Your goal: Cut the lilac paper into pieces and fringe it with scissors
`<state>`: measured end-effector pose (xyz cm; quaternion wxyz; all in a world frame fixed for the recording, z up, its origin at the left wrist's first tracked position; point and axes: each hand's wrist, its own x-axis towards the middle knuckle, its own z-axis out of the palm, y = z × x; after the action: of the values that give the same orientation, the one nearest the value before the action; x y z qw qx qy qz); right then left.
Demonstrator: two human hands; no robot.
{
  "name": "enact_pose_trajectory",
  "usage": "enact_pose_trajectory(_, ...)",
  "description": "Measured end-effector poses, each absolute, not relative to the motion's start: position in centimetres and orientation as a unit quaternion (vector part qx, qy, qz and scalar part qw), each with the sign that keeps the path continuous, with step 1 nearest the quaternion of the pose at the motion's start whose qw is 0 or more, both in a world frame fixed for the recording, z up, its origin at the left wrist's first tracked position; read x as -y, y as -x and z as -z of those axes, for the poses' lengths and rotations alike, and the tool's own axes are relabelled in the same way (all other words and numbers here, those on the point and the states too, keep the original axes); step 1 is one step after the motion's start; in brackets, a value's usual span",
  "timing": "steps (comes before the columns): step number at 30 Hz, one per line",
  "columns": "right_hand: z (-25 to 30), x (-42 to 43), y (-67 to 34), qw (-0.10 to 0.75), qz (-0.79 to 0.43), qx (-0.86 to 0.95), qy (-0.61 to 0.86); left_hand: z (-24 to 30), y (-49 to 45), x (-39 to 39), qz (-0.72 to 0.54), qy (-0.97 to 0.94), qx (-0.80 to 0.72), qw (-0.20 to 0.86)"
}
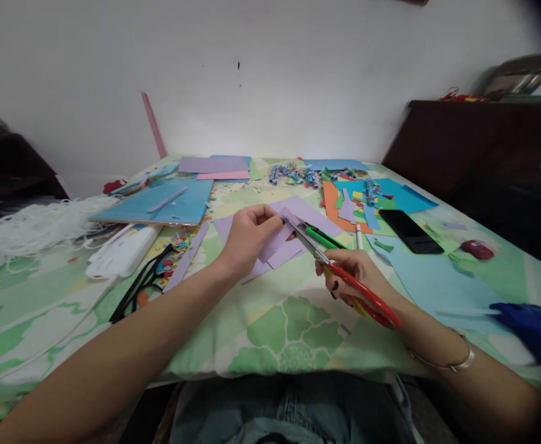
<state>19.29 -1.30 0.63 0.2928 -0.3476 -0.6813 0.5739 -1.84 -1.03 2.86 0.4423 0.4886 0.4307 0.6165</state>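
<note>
My left hand (pixel 248 237) is closed, pinching a piece of lilac paper (pixel 277 243) just above the table. My right hand (pixel 356 274) grips red-handled scissors (pixel 344 274), whose blades reach up and left to the paper's top edge beside my left fingertips. More lilac paper (pixel 307 213) lies flat under and behind the held piece. A green pen (pixel 321 237) lies just behind the blades.
The table has a green-patterned cloth (pixel 293 327). A black phone (pixel 410 230) lies at the right, with a light blue sheet (pixel 437 280) in front of it. Coloured paper scraps (pixel 358 197) sit behind, a blue board (pixel 159 203) and black scissors (pixel 143 283) at the left.
</note>
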Motion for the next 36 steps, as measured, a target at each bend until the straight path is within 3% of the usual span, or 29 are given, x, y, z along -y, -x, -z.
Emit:
enact_pose_trajectory(13, -0.36, 1.04, -19.47, 0.304, -0.583, 0.69, 0.304, -2.95, 1.73, 1.07, -0.623, -0.465, -0.389, 0.494)
enact_pose_trajectory(36, -0.24, 1.04, -19.39, 0.295, -0.567, 0.699, 0.321, -2.98, 1.67, 1.04, -0.62, -0.483, -0.419, 0.455)
